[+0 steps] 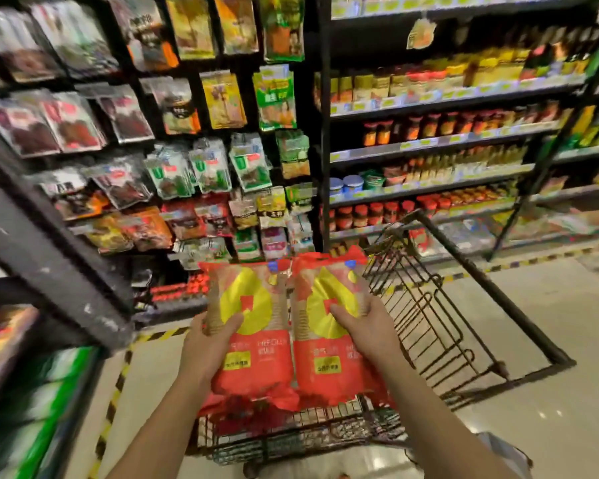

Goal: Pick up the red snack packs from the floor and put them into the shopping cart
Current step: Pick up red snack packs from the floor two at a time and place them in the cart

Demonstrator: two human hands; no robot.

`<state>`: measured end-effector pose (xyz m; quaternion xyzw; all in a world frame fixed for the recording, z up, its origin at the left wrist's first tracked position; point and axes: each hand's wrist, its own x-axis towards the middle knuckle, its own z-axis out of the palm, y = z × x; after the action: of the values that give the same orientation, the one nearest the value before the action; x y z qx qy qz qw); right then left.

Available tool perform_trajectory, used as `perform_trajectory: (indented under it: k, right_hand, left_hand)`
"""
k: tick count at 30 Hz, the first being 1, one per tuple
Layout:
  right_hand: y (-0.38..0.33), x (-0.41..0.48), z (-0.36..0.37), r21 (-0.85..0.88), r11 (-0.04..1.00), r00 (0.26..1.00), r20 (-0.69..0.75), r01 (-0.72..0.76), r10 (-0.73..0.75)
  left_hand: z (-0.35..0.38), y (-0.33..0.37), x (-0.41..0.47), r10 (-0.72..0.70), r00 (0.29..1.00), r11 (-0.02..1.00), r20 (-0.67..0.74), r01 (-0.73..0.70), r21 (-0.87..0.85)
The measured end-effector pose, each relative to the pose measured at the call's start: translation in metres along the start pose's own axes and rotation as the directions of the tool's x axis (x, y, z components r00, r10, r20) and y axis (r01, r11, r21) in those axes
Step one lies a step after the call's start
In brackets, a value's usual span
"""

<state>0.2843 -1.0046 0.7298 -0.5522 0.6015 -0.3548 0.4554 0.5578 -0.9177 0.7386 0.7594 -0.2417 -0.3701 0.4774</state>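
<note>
Two red snack packs with yellow circles are held side by side above the shopping cart [464,305]. My left hand [208,344] grips the left pack [256,357] by its left edge. My right hand [370,330] grips the right pack [325,368], thumb across its front. The cart is a black wire basket, its near rim just below the packs. More red packaging [246,413] shows inside the cart under the held packs.
A black rack [187,133] of hanging snack bags stands straight ahead and to the left. Shelves [429,146] of jars and bottles fill the right. Yellow-black tape [115,392] marks the tiled floor along the racks. Open floor [550,426] lies right of the cart.
</note>
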Motion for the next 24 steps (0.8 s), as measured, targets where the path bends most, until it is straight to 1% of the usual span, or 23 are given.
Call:
perform_trajectory:
  k: [3, 4, 10, 13, 16, 20, 24]
  right_hand:
    - [0.022, 0.042, 0.019, -0.002, 0.999, 0.997, 0.062, -0.036, 0.036]
    - [0.028, 0.051, 0.026, -0.006, 0.999, 0.995, 0.087, -0.053, 0.054]
    - [0.075, 0.096, 0.075, -0.086, 0.984, 0.961, 0.218, -0.154, 0.17]
    - [0.102, 0.113, 0.104, -0.112, 0.979, 0.948, 0.251, -0.172, 0.195]
    - [0.129, 0.13, 0.131, -0.193, 0.966, 0.934, 0.28, -0.17, 0.221]
    - [0.156, 0.147, 0.16, -0.192, 0.965, 0.917, 0.324, -0.178, 0.234]
    - [0.184, 0.164, 0.185, -0.282, 0.928, 0.884, 0.329, -0.244, 0.333]
  left_hand:
    - [0.013, -0.019, 0.035, -0.053, 0.997, 0.998, -0.049, 0.053, 0.015]
    - [0.015, -0.023, 0.04, -0.089, 0.994, 0.996, -0.06, 0.091, 0.017]
    - [0.026, -0.046, 0.071, -0.228, 0.971, 0.972, -0.077, 0.231, 0.04]
    - [0.029, -0.068, 0.097, -0.298, 0.95, 0.952, -0.088, 0.303, 0.051]
    - [0.029, -0.089, 0.119, -0.359, 0.929, 0.927, -0.092, 0.366, 0.079]
    - [0.027, -0.114, 0.147, -0.388, 0.916, 0.91, -0.1, 0.398, 0.119]
    - [0.019, -0.141, 0.179, -0.382, 0.915, 0.91, -0.132, 0.397, 0.118]
